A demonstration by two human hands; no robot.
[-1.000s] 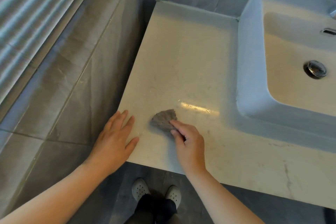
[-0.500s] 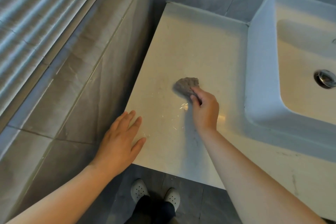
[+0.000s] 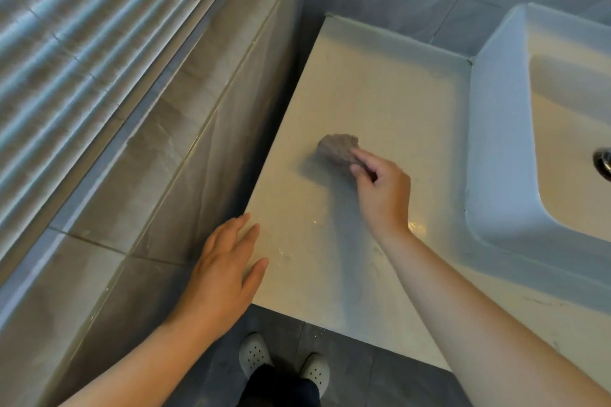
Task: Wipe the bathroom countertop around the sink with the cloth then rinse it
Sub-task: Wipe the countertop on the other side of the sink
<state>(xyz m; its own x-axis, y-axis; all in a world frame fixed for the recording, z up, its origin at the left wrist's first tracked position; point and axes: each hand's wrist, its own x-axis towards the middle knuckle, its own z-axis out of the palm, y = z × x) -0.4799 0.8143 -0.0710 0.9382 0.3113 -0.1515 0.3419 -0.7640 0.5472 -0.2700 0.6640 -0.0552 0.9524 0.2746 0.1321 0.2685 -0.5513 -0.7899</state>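
A small bunched grey cloth [image 3: 336,148] lies pressed on the pale stone countertop [image 3: 380,99], left of the white basin [image 3: 496,129]. My right hand [image 3: 383,195] grips the cloth's near edge with its fingertips, arm stretched out over the counter. My left hand [image 3: 224,271] rests flat, fingers apart, on the counter's near left corner and holds nothing. A wet glint shows on the counter near my right wrist. The basin's drain [image 3: 603,162] sits at the frame's right edge.
A grey tiled ledge [image 3: 158,155] runs along the counter's left side, with window blinds [image 3: 66,26] above it. Grey wall tiles stand behind the counter. My feet in pale perforated shoes [image 3: 284,363] stand on the dark floor below the counter's front edge.
My right hand has pushed the cloth away from the front edge toward the middle of the counter. My left hand has stayed flat on the near left corner.
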